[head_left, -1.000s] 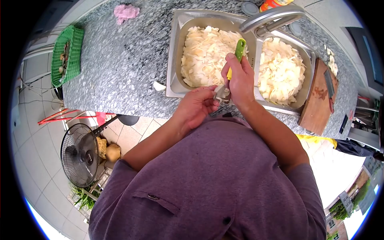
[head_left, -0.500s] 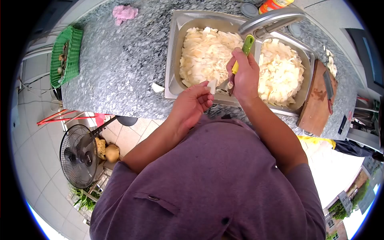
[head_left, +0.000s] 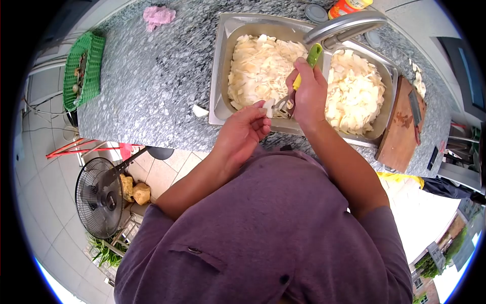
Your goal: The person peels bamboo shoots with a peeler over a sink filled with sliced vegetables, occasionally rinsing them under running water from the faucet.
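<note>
Between thumb and fingers, my left hand pinches a small white piece near the front rim of the sink. My right hand is wrapped round a peeler with a green and yellow handle; its metal head is just right of the white piece. Pale thin slices fill much of the left basin, behind my hands. More slices lie heaped in the right basin.
A faucet arches over the sink. Right of it lies a wooden board with a knife. On the counter are a white piece, a pink cloth and a green basket. A fan stands at left.
My left hand has come slightly up, with the white piece now in plain view. My right hand and the peeler have shifted a little to the right since the first frame.
</note>
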Demonstrator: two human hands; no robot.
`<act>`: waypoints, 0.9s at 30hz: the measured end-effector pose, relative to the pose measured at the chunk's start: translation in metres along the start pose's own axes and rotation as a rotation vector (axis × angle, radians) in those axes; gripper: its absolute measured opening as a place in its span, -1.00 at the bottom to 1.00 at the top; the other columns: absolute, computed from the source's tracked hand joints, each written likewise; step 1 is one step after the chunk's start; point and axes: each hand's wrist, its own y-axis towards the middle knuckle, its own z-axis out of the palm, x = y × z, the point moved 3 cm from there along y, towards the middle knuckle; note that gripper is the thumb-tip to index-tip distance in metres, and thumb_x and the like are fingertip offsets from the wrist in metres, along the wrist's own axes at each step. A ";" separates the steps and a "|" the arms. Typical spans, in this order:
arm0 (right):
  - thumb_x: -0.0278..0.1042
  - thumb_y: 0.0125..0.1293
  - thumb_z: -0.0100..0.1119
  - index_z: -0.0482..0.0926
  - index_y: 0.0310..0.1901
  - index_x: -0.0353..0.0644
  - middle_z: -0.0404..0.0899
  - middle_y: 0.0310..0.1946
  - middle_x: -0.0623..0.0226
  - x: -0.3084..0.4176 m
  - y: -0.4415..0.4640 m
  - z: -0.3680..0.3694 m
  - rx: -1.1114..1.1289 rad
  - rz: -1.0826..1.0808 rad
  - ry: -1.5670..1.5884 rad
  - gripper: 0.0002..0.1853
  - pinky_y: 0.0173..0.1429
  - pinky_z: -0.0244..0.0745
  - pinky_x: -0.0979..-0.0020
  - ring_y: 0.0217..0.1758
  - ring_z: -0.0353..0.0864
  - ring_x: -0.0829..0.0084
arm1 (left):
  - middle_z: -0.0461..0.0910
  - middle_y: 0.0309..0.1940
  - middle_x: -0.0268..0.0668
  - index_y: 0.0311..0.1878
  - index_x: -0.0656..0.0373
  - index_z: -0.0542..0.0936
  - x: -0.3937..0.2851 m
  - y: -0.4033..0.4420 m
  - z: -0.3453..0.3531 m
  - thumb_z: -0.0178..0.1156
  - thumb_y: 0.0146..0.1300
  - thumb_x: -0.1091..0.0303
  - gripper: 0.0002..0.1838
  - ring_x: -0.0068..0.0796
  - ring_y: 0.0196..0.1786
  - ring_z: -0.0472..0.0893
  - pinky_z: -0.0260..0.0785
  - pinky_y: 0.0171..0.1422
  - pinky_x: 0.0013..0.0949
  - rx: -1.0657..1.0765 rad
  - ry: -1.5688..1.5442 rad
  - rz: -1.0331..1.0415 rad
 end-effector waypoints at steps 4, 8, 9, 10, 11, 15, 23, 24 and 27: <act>-0.14 0.49 0.12 0.45 -0.27 -0.16 0.44 -0.63 0.40 -0.006 0.002 0.007 0.010 -0.107 -0.090 -0.73 -0.56 0.23 0.50 -0.65 0.31 0.62 | 0.53 -0.19 -0.25 0.26 0.35 0.40 0.003 0.002 0.002 0.15 0.40 0.54 -0.61 -0.47 -0.25 0.55 0.53 -0.09 -0.45 0.025 -0.010 -0.008; -0.15 0.49 0.12 0.45 -0.30 -0.17 0.41 -0.64 0.41 -0.013 0.036 -0.010 -0.153 -0.162 -0.054 -0.72 -0.58 0.21 0.50 -0.68 0.29 0.60 | 0.53 -0.19 -0.26 0.26 0.35 0.40 -0.002 -0.001 0.005 0.14 0.40 0.54 -0.61 -0.46 -0.25 0.55 0.54 -0.08 -0.43 -0.007 0.045 0.000; -0.15 0.49 0.12 0.45 -0.29 -0.17 0.41 -0.65 0.41 -0.008 0.031 -0.009 -0.139 -0.111 -0.016 -0.73 -0.59 0.21 0.49 -0.69 0.28 0.60 | 0.53 -0.20 -0.26 0.25 0.34 0.41 -0.003 -0.002 0.006 0.15 0.40 0.54 -0.62 -0.46 -0.26 0.55 0.54 -0.09 -0.43 -0.009 0.042 0.015; -0.15 0.48 0.12 0.45 -0.29 -0.17 0.41 -0.65 0.41 -0.003 0.023 -0.006 -0.123 -0.056 0.021 -0.73 -0.60 0.20 0.49 -0.70 0.28 0.59 | 0.53 -0.20 -0.26 0.25 0.34 0.41 -0.004 -0.002 0.007 0.15 0.40 0.54 -0.62 -0.46 -0.26 0.55 0.53 -0.09 -0.42 -0.015 0.037 0.030; -0.16 0.49 0.11 0.46 -0.28 -0.18 0.41 -0.65 0.40 0.001 0.011 -0.001 -0.071 -0.050 0.007 -0.73 -0.62 0.17 0.48 -0.73 0.25 0.60 | 0.52 -0.20 -0.26 0.24 0.34 0.41 -0.005 -0.002 0.007 0.15 0.39 0.54 -0.62 -0.46 -0.26 0.55 0.53 -0.09 -0.42 -0.018 0.036 0.042; -0.17 0.50 0.10 0.47 -0.27 -0.19 0.44 -0.65 0.42 0.002 -0.009 0.018 0.079 -0.136 -0.055 -0.74 -0.54 0.22 0.50 -0.64 0.30 0.64 | 0.52 -0.21 -0.27 0.22 0.33 0.42 0.000 0.005 0.005 0.15 0.39 0.53 -0.64 -0.47 -0.27 0.56 0.53 -0.10 -0.42 0.009 -0.004 0.006; -0.14 0.48 0.11 0.42 -0.35 -0.15 0.43 -0.64 0.40 0.002 0.027 -0.007 -0.134 -0.066 0.034 -0.71 -0.63 0.19 0.47 -0.72 0.28 0.59 | 0.51 -0.22 -0.26 0.22 0.33 0.41 -0.006 -0.003 0.011 0.16 0.38 0.53 -0.63 -0.47 -0.28 0.55 0.53 -0.11 -0.42 0.000 0.049 0.025; -0.14 0.48 0.11 0.42 -0.35 -0.15 0.43 -0.64 0.40 0.003 0.017 -0.001 -0.056 -0.085 0.025 -0.70 -0.63 0.19 0.48 -0.71 0.29 0.60 | 0.52 -0.23 -0.26 0.22 0.33 0.41 -0.006 -0.001 0.008 0.16 0.39 0.52 -0.63 -0.47 -0.28 0.55 0.53 -0.11 -0.42 -0.009 0.035 0.031; -0.14 0.49 0.10 0.44 -0.33 -0.16 0.43 -0.65 0.42 0.007 -0.010 0.018 0.096 -0.106 -0.042 -0.71 -0.60 0.22 0.49 -0.68 0.31 0.62 | 0.52 -0.25 -0.26 0.22 0.33 0.40 -0.003 0.006 0.007 0.16 0.39 0.52 -0.63 -0.47 -0.28 0.55 0.52 -0.11 -0.42 0.005 0.006 0.026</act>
